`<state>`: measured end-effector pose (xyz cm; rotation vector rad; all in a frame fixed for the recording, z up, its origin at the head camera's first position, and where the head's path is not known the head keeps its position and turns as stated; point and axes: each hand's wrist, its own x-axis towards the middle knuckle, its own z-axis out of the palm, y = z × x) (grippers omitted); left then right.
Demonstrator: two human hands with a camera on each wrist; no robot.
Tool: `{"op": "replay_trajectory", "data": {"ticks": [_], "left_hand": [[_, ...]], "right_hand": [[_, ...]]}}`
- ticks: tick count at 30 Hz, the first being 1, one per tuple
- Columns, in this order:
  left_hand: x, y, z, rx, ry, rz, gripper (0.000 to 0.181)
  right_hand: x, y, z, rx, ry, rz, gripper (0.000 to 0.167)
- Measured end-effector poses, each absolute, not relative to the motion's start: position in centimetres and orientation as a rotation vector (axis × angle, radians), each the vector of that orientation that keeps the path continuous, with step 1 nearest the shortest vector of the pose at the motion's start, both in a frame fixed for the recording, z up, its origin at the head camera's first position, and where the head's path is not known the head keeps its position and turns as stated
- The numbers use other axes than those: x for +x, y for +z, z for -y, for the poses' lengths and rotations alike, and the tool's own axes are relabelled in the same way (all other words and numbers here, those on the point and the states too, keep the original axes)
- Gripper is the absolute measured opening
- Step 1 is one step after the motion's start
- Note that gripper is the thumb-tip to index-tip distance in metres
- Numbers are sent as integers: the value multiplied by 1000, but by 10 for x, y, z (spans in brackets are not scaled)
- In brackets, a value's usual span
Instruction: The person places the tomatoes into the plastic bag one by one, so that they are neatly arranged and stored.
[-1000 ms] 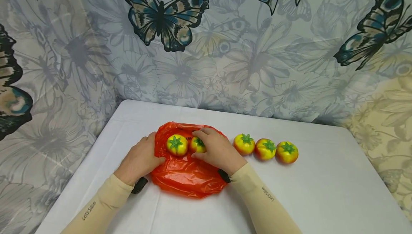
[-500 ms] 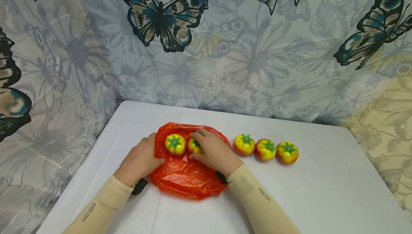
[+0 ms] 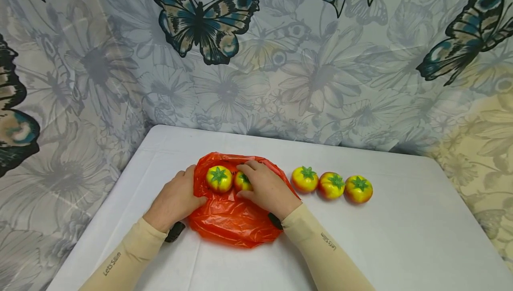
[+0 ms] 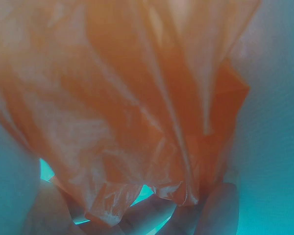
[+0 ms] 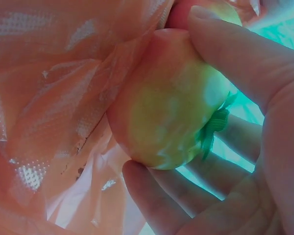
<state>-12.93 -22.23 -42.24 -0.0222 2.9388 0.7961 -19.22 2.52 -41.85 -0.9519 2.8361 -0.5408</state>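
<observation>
White tbl (image 3: 405, 233), smooth top w/ a few faint creases. Crinkly red plastic bag (image 3: 236, 224) sits on it; 3 red-yellow fruits (image 3: 331, 186) w/ green tops line up at approx 3 o'clock from the bag.

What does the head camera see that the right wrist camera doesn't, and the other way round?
Only the head view: big printed butterflies and the row of three tomatoes on the white table.
Only the right wrist view: the palm side of the right hand and tiny shiny dots on the red plastic bag.
Both: that hand, that bag, and the tomato it grips.
</observation>
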Motion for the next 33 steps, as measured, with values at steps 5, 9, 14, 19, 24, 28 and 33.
{"op": "replay_trajectory", "data": {"ticks": [5,9,14,19,24,28,33], "left_hand": [[-129,-421,220,-4,788,-2948,88],[-130,-421,218,9,776,-2952,89],[-132,-421,216,18,776,-2945,89],[-134,-420,214,27,787,-2935,89],[-133,-423,216,26,810,-2913,90],[-131,-425,223,8,820,-2889,91],[-130,-423,228,5,812,-2872,92]], "right_hand": [[-192,-418,-28,-937,-535,-2840,71],[-191,-416,-30,-922,-535,-2842,72],[-189,-414,-34,-910,-530,-2849,75],[-184,-407,-43,-889,-568,-2872,77],[-173,-396,-62,-825,-611,-2914,75],[-163,-386,-82,-768,-618,-2965,73],[-151,-377,-118,-748,-611,-3053,70]]}}
